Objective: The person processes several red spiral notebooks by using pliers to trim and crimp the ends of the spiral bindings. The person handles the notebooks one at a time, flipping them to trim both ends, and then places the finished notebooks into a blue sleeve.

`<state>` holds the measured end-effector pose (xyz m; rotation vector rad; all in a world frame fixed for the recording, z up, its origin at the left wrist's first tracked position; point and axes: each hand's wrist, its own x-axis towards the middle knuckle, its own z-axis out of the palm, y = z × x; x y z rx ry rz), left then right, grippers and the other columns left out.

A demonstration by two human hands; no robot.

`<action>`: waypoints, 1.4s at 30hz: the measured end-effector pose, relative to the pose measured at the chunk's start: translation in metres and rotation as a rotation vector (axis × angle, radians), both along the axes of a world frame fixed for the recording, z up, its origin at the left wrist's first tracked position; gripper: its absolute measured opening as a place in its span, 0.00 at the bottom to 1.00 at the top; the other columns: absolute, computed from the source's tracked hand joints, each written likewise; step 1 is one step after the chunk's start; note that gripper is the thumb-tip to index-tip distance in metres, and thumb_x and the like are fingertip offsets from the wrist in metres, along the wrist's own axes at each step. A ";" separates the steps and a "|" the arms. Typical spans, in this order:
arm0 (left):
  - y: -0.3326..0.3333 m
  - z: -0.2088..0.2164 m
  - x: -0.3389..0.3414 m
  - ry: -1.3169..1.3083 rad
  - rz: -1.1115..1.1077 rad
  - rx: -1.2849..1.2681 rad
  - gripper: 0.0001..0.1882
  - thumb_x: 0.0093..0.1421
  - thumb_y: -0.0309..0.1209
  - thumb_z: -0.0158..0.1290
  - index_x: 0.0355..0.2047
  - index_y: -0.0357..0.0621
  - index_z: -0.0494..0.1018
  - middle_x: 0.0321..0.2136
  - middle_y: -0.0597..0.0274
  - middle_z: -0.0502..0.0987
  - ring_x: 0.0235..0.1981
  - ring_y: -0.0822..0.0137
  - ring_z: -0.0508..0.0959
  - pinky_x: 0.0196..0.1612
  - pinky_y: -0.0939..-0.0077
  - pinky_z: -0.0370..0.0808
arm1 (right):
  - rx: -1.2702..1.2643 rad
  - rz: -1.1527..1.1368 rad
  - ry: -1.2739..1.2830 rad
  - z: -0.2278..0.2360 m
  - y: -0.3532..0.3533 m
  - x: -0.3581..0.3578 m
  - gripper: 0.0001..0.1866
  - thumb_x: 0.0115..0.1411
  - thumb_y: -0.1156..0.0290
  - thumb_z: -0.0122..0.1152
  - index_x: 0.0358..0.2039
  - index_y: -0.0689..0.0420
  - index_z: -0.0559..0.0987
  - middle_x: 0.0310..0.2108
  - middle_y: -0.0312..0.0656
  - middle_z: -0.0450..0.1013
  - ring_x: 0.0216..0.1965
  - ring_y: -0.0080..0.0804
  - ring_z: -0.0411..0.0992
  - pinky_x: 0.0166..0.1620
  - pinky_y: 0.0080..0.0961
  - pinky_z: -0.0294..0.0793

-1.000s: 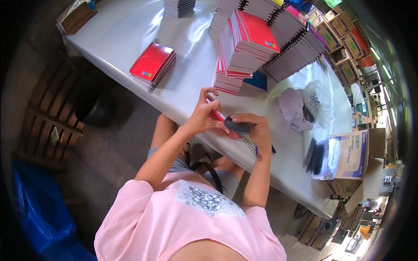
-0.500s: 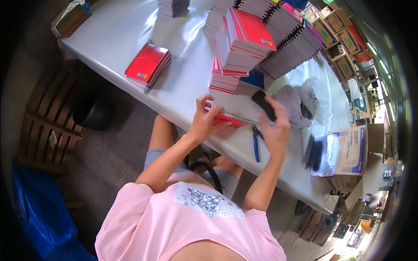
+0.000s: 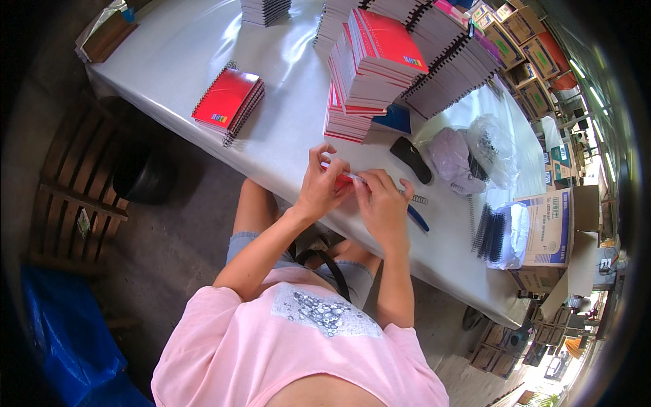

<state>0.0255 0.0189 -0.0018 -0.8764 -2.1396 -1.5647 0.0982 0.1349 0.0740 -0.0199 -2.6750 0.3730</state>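
My left hand (image 3: 323, 184) is closed round a small red notebook (image 3: 344, 180) at the table's near edge. My right hand (image 3: 384, 207) pinches the notebook's bound edge, its fingertips close to those of the left. A metal spiral wire (image 3: 420, 199) sticks out from behind my right hand, in line with that edge. Pliers with blue handles (image 3: 418, 218) lie just right of this hand, their jaws hidden by it. Beyond my right hand rests a dark, rounded oblong object (image 3: 411, 160); its kind is not clear. The two hands cover most of the notebook.
A tall stack of red-covered books (image 3: 386, 47) stands ahead, beside larger spiral-bound stacks (image 3: 451, 64). Finished-looking red spiral notebooks (image 3: 227, 98) lie to the left. Right are plastic bags (image 3: 468, 156), black spiral coils (image 3: 488, 234) and a cardboard box (image 3: 548, 227).
My right hand has left the dark oblong object and come left and nearer, onto the notebook's edge. The pliers have shifted to the right. My left hand keeps its hold.
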 end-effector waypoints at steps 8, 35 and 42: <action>0.001 0.003 -0.004 -0.015 -0.073 -0.014 0.22 0.37 0.20 0.63 0.33 0.45 0.66 0.44 0.48 0.57 0.41 0.51 0.65 0.38 0.64 0.71 | 0.018 -0.146 0.071 -0.007 -0.004 -0.001 0.06 0.50 0.63 0.59 0.24 0.50 0.78 0.23 0.32 0.73 0.29 0.31 0.73 0.50 0.37 0.55; -0.007 -0.008 -0.026 -0.334 -0.392 0.219 0.43 0.29 0.39 0.76 0.32 0.48 0.50 0.32 0.65 0.55 0.32 0.70 0.56 0.38 0.79 0.59 | -1.620 0.522 -0.256 -0.014 0.041 -0.004 0.15 0.44 0.86 0.54 0.35 0.67 0.79 0.39 0.51 0.76 0.39 0.33 0.75 0.46 0.24 0.74; -0.007 -0.015 -0.032 -0.347 -0.400 0.194 0.42 0.30 0.36 0.75 0.32 0.48 0.50 0.31 0.64 0.55 0.31 0.70 0.56 0.37 0.80 0.59 | -1.535 0.594 -0.139 -0.021 0.046 -0.006 0.17 0.48 0.86 0.48 0.39 0.69 0.77 0.41 0.49 0.75 0.42 0.34 0.74 0.50 0.24 0.70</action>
